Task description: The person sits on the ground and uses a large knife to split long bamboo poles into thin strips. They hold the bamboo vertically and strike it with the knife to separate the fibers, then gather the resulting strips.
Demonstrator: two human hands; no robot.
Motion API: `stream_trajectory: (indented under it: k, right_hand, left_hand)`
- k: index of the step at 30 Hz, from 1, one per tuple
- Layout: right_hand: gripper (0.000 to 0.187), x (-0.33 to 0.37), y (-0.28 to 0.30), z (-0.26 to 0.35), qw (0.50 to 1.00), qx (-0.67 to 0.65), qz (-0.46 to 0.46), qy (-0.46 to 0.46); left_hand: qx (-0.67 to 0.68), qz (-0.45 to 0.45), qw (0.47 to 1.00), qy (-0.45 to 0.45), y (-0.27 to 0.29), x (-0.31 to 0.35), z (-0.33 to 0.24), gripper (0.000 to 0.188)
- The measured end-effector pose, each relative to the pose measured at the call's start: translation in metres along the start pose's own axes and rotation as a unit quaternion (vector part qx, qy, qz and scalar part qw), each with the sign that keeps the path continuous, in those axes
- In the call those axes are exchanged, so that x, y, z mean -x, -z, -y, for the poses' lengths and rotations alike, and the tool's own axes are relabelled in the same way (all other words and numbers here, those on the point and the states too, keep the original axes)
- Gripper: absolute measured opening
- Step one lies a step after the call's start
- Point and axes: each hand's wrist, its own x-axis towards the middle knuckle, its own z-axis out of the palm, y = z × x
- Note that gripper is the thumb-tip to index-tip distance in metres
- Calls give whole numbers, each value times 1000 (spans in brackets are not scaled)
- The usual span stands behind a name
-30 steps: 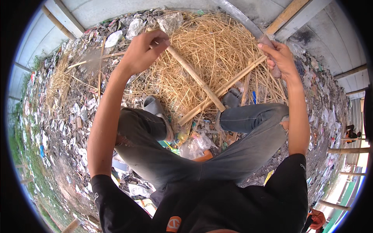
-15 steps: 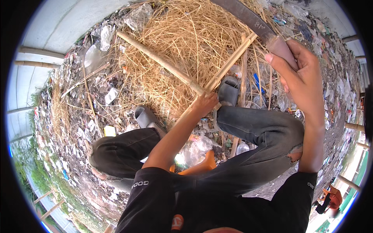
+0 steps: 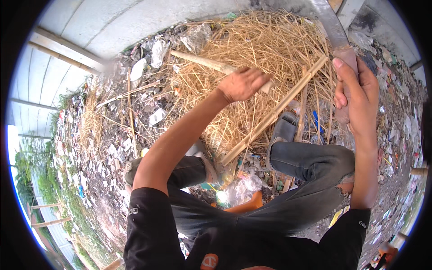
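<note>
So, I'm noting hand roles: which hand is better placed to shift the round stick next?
Probably the left hand: it grasps the round stick, while the right hand holds a machete.

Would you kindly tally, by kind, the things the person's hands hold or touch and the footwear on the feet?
Long-bladed knife, in the right hand: 1
Bamboo stick, at the left hand: 1
Grey slippers, one per foot: 2
Total: 4
</note>
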Motion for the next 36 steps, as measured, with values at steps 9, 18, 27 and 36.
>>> stream_trajectory:
  k: [9,18,27,36]
  right_hand:
    - [31,2,-31,24,990,-131,-44,31]
    - [30,11,-45,15,996,-85,20,25]
    - [31,23,-50,16,998,-54,33,23]
    - [30,28,-42,13,996,-76,31,20]
  left_hand:
    - [-89,-555,821,97,392,-54,38,35]
    - [99,-490,851,160,473,-38,-34,37]
    - [-210,-490,799,279,401,-6,27,34]
    - [-12,-443,797,411,435,10,25,35]
